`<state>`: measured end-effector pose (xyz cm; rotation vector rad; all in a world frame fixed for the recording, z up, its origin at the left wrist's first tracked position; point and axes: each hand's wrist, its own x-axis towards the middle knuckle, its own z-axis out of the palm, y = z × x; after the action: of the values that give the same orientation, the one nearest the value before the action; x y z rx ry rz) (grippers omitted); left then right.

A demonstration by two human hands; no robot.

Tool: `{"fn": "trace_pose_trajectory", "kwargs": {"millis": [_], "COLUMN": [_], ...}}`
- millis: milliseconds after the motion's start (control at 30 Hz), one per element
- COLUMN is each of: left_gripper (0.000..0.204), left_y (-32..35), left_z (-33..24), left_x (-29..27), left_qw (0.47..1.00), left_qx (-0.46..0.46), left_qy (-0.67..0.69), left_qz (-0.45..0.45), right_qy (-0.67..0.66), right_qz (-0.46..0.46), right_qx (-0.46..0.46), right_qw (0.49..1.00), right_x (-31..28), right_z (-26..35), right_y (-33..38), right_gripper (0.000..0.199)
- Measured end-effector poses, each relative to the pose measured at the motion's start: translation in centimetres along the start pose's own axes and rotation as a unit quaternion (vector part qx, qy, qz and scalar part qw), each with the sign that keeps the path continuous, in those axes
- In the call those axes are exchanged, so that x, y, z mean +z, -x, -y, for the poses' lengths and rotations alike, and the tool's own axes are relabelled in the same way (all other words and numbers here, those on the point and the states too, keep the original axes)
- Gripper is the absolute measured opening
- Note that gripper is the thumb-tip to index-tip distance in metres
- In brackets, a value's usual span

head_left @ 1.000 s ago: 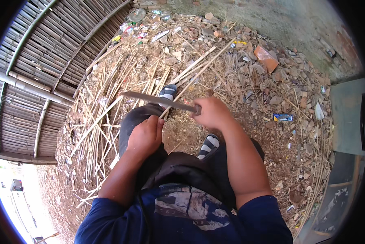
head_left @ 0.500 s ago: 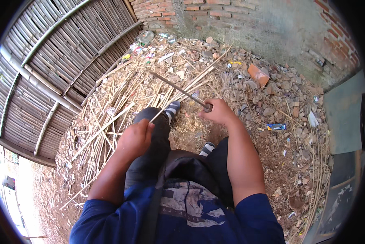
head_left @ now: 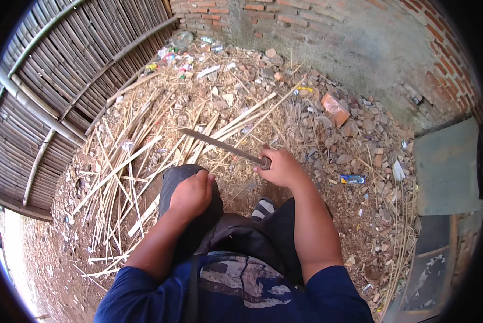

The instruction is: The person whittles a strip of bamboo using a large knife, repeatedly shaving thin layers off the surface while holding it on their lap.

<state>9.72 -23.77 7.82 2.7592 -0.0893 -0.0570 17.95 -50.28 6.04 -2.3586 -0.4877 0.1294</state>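
A long knife [head_left: 222,146] is gripped at frame centre by the right hand [head_left: 282,168], blade pointing upper left over scattered bamboo strips [head_left: 144,156]. The left hand [head_left: 192,192] is rested on the knee, fingers curled closed.

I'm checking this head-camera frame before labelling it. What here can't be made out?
- Knife handle: head view, wrapped inside the right hand.
- Left hand: a closed fist on the knee; whether it holds anything is hidden by its own fingers.
- Left foot: covered by the raised knee.
- Litter by the brick wall: too small to identify.
- Bamboo fence: cut off by the fisheye rim.
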Motion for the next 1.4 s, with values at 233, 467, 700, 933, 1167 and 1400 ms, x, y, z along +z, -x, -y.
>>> {"fn": "trace_pose_trajectory", "kwargs": {"millis": [233,467,700,933,1167,1400], "left_gripper": [0.034,0.032,0.025,0.029,0.030,0.032], "left_y": [-1.8,-2.5,-2.9,-2.3,-2.0,-2.0], "left_z": [3.1,5.5,7.8,9.2,10.5,10.3], "left_x": [1.6,2.0,2.3,1.9,1.9,1.8], "left_qw": [0.999,0.997,0.992,0.992,0.992,0.994], "left_qx": [0.022,0.042,0.065,0.081,0.082,0.080], "left_qy": [0.021,0.051,0.096,0.085,0.093,0.070], "left_qz": [0.026,0.036,0.040,0.054,0.019,0.019], "right_qy": [0.023,0.058,0.057,0.044,0.125,0.098], "right_qz": [0.002,0.126,0.019,0.135,0.104,0.097], "right_qx": [0.146,0.120,0.153,0.249,0.171,0.174], "right_qw": [0.989,0.983,0.986,0.958,0.972,0.975], "right_x": [0.6,3.5,4.1,3.8,6.0,7.3], "right_z": [-2.8,1.2,-2.0,2.3,5.5,4.5], "right_y": [-2.1,-3.4,-4.3,-5.7,-5.8,-6.1], "right_gripper": [0.040,0.039,0.040,0.043,0.046,0.049]}}
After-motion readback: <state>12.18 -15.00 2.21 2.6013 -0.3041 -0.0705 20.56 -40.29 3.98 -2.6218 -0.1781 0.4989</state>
